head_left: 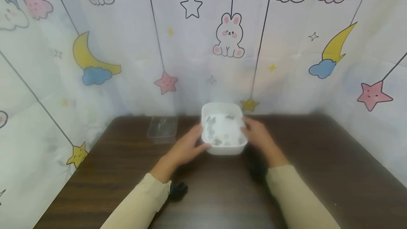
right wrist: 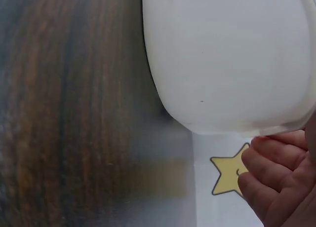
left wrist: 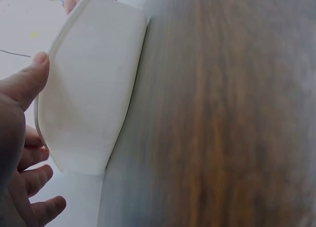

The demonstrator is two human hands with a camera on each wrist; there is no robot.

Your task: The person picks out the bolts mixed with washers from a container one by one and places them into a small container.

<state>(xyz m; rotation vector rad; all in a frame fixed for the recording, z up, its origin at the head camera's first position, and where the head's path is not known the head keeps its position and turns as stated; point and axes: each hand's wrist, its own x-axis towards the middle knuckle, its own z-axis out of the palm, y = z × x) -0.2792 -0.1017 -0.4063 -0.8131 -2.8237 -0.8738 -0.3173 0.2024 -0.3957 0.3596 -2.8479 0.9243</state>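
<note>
A white plastic basin (head_left: 226, 150) with rounded corners stands at the back middle of the table. Several small greyish pieces (head_left: 210, 130) lie inside it, too blurred to identify. My left hand (head_left: 190, 143) holds the basin's left side, its thumb (left wrist: 35, 75) on the near rim and the fingers spread along the side. On the opposite side my right hand (head_left: 257, 133) grips the rim; in the right wrist view its bent fingers (right wrist: 271, 165) lie by the rim, while the thumb is out of sight there.
A clear shallow plastic box (head_left: 163, 128) sits left of the basin, near the table's back edge. Behind the dark wooden table (head_left: 127, 186) hangs a white curtain (head_left: 197, 52) printed with stars, moons and rabbits. Dark wrist straps (head_left: 178, 190) show under the sleeves.
</note>
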